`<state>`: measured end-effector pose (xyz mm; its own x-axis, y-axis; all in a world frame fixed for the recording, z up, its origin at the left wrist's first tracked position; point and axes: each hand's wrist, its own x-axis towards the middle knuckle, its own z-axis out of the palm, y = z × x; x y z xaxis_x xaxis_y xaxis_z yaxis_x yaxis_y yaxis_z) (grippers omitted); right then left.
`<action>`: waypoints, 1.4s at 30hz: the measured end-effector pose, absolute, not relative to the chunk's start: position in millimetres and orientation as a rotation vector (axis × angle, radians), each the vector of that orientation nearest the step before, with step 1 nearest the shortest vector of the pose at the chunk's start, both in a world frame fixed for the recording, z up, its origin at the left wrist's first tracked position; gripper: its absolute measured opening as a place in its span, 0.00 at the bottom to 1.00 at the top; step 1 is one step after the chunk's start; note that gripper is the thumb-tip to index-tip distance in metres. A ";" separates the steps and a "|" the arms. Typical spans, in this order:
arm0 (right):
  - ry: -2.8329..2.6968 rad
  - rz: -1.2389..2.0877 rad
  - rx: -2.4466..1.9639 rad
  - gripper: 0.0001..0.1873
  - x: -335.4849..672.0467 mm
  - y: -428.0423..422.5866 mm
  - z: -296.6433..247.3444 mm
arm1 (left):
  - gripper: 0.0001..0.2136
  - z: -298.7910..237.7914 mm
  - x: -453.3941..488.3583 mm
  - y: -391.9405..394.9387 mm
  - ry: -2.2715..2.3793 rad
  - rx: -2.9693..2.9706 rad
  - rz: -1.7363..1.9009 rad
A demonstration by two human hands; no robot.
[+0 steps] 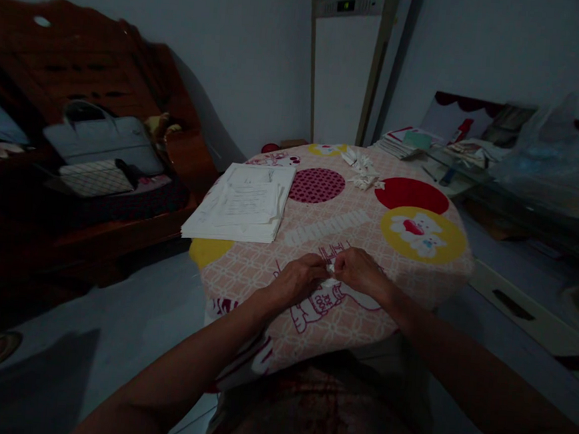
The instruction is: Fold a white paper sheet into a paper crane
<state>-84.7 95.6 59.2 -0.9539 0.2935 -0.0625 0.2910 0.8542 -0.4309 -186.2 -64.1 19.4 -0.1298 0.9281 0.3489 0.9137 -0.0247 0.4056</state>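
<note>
My left hand (pixel 301 278) and my right hand (pixel 360 271) meet over the near part of a round table covered by a pink patterned cloth (pixel 319 226). Both hands are closed in a pinch on a small white piece of paper (pixel 331 268) held between them. Most of that paper is hidden by my fingers. A row of small white paper pieces (pixel 326 228) lies on the cloth just beyond my hands. A heap of folded white paper pieces (pixel 362 169) sits at the table's far side.
A stack of white printed sheets (pixel 243 203) lies on the table's left. A wooden bench (pixel 72 180) with a grey bag (pixel 102 139) stands at left. Books and plastic bags (pixel 549 157) crowd a glass surface at right. A tall white appliance (pixel 346 61) stands behind.
</note>
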 end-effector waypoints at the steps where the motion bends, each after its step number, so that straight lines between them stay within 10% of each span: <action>1: -3.019 0.705 -0.479 0.06 -85.1 96.2 58.6 | 0.11 20.2 -185.5 -64.0 2.176 2.055 0.851; 13: -2.982 0.736 -0.553 0.08 -69.3 119.2 64.8 | 0.12 23.4 -183.1 -63.6 2.184 2.073 0.881; 21: -2.751 1.455 -0.596 0.09 -89.3 88.7 61.4 | 0.11 21.3 -184.0 -61.1 2.140 1.827 1.091; 42: -2.831 1.095 -0.481 0.08 -92.0 92.0 53.8 | 0.18 34.8 -209.6 -75.9 1.778 1.496 1.212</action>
